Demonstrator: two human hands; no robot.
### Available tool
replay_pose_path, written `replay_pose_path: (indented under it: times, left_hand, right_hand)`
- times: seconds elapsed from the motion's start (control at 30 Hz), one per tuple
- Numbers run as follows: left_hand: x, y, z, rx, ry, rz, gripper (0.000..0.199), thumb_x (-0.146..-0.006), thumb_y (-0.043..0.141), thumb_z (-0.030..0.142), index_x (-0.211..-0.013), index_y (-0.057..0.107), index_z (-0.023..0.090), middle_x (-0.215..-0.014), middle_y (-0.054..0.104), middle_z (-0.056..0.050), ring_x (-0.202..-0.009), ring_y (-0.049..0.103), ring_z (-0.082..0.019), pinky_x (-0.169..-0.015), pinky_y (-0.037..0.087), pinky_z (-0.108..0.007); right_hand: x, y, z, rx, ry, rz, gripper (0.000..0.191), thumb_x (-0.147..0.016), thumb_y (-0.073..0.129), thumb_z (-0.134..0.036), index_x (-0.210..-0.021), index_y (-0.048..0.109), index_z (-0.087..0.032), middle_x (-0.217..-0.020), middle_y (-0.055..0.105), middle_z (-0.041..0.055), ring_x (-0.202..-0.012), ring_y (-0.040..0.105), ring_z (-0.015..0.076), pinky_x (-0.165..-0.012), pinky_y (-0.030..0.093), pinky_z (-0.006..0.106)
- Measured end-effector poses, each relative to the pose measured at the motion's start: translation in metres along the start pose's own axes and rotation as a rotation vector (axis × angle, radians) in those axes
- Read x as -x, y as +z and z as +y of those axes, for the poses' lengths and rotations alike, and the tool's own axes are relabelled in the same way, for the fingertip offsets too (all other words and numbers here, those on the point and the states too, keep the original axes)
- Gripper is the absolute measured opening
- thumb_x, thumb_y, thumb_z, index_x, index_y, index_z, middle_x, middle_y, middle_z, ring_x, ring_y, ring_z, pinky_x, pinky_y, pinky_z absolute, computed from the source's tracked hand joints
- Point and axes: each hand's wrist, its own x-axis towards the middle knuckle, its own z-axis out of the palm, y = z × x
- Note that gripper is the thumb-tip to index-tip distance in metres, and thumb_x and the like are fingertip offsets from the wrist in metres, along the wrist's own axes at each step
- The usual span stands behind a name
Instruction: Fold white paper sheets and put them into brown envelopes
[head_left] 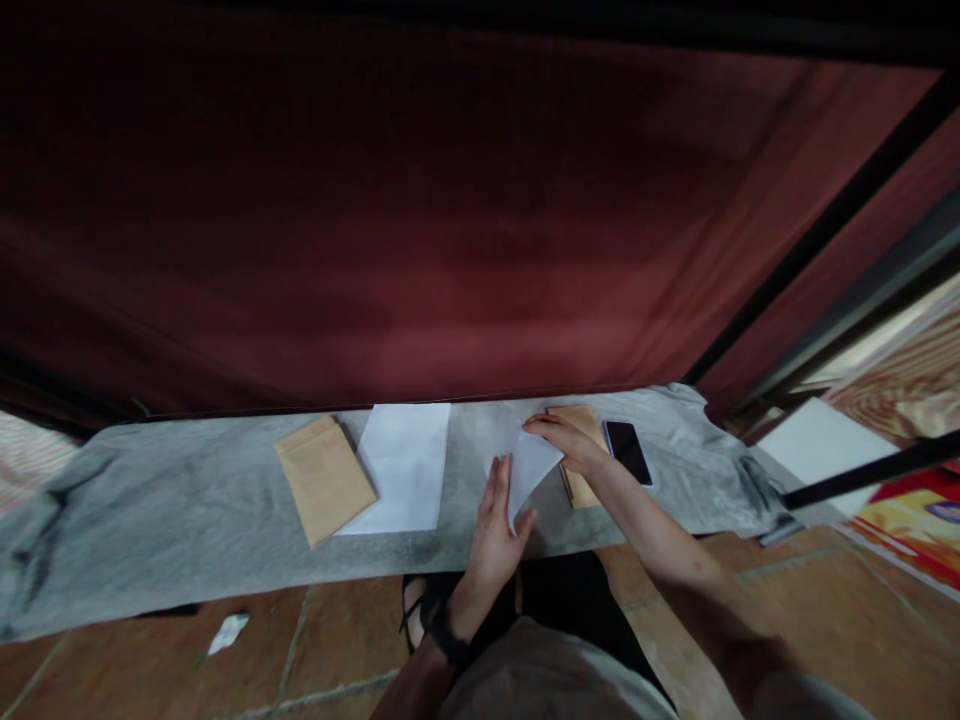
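A dark red fabric panel (487, 250) fills the far side, behind a long, narrow table (187, 500) draped in grey cloth; reddish floor tiles (352, 640) show below. On the table lies a flat white sheet of paper (409, 470), its left edge overlapped by a brown paper envelope (322, 480). A second brown envelope (580, 492) lies partly beneath the right hand (564, 440) and wrist. The left hand (497, 525) has its fingers straight and side by side along the left of a folded white paper (534, 465), thumb apart. The right hand's fingers bend over that paper's upper part; whether they pinch or press cannot be told. The folded paper sits between both hands, right of the flat sheet. A smartphone (628, 452) rests just right of the second envelope. A dark wristband (444, 632) circles the left wrist.
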Motion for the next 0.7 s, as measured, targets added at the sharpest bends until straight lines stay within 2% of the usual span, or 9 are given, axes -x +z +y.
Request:
replay_pose_path:
  times: [0.07,0.13,0.17,0.23,0.33,0.4,0.5,0.6,0.7]
  left_hand:
    - [-0.006,0.001,-0.004,0.276,-0.138,0.116,0.055,-0.101,0.043,0.036,-0.154,0.038,0.021,-0.158,0.044,-0.010,-0.147,0.040,-0.024,-0.122,0.035,-0.040]
    - [-0.013,-0.001,-0.008,0.607,-0.334,0.228,0.045,-0.100,0.046,0.041,-0.137,0.058,0.019,-0.142,0.061,-0.012,-0.133,0.057,-0.027,-0.115,0.044,-0.041]
    - [-0.016,-0.003,-0.010,0.774,-0.437,0.275,0.042,-0.099,0.051,0.044,-0.129,0.063,0.017,-0.132,0.067,-0.014,-0.123,0.064,-0.028,-0.108,0.051,-0.041]
    - [-0.020,-0.006,-0.015,1.069,-0.606,0.328,0.039,-0.094,0.062,0.044,-0.122,0.065,0.017,-0.117,0.074,-0.013,-0.102,0.073,-0.028,-0.092,0.060,-0.043]
    - [-0.020,-0.006,-0.024,1.315,-0.757,0.328,0.033,-0.090,0.071,0.031,-0.119,0.063,0.018,-0.107,0.077,-0.011,-0.083,0.076,-0.024,-0.077,0.064,-0.040]
    - [-0.018,-0.002,-0.031,1.375,-0.848,0.311,0.028,-0.089,0.071,0.025,-0.115,0.063,0.017,-0.102,0.077,-0.010,-0.078,0.076,-0.022,-0.072,0.065,-0.037]
    - [-0.014,0.004,-0.040,1.445,-0.970,0.278,0.023,-0.091,0.069,0.021,-0.112,0.062,0.015,-0.097,0.077,-0.010,-0.075,0.076,-0.021,-0.070,0.064,-0.035]
    - [-0.014,0.002,-0.040,1.534,-1.035,0.207,0.026,-0.094,0.065,0.021,-0.119,0.060,0.015,-0.099,0.077,-0.010,-0.079,0.076,-0.021,-0.076,0.064,-0.036]
    - [-0.016,-0.006,-0.034,1.615,-1.019,0.142,0.028,-0.096,0.061,0.021,-0.124,0.060,0.016,-0.104,0.077,-0.010,-0.087,0.076,-0.021,-0.084,0.063,-0.038]
  right_hand:
    - [0.000,0.003,0.003,-0.105,-0.014,-0.001,0.043,-0.088,0.057,-0.057,-0.097,0.069,-0.017,-0.088,0.073,0.0086,-0.078,0.068,0.0205,-0.065,0.053,0.029]
    - [0.001,0.005,0.014,-0.183,-0.058,0.081,0.045,-0.086,0.059,-0.061,-0.099,0.068,-0.018,-0.097,0.074,0.0092,-0.089,0.069,0.0221,-0.074,0.055,0.033]
    - [0.002,0.006,0.023,-0.196,-0.084,0.156,0.045,-0.084,0.061,-0.061,-0.100,0.068,-0.020,-0.103,0.073,0.0089,-0.096,0.068,0.0228,-0.080,0.055,0.035]
    - [0.007,0.008,0.045,-0.145,-0.109,0.419,0.043,-0.075,0.070,-0.060,-0.098,0.068,-0.023,-0.113,0.071,0.0069,-0.111,0.064,0.0241,-0.092,0.053,0.037]
    - [0.019,0.013,0.085,-0.134,0.002,0.536,0.050,-0.066,0.080,-0.054,-0.106,0.067,-0.026,-0.125,0.067,0.0081,-0.127,0.054,0.0282,-0.104,0.047,0.042]
    - [0.028,0.015,0.108,-0.182,0.096,0.546,0.053,-0.067,0.079,-0.052,-0.111,0.066,-0.026,-0.124,0.068,0.0089,-0.123,0.058,0.0283,-0.100,0.050,0.042]
    - [0.040,0.018,0.129,-0.341,0.246,0.426,0.044,-0.070,0.078,-0.050,-0.104,0.068,-0.024,-0.110,0.073,0.0079,-0.102,0.068,0.0257,-0.087,0.057,0.040]
    - [0.047,0.020,0.135,-0.394,0.301,0.355,0.035,-0.073,0.076,-0.049,-0.094,0.069,-0.022,-0.100,0.075,0.0073,-0.089,0.070,0.0228,-0.077,0.059,0.036]
    - [0.050,0.023,0.134,-0.464,0.348,0.257,0.032,-0.080,0.071,-0.050,-0.094,0.069,-0.021,-0.094,0.075,0.0063,-0.083,0.071,0.0214,-0.074,0.059,0.035]
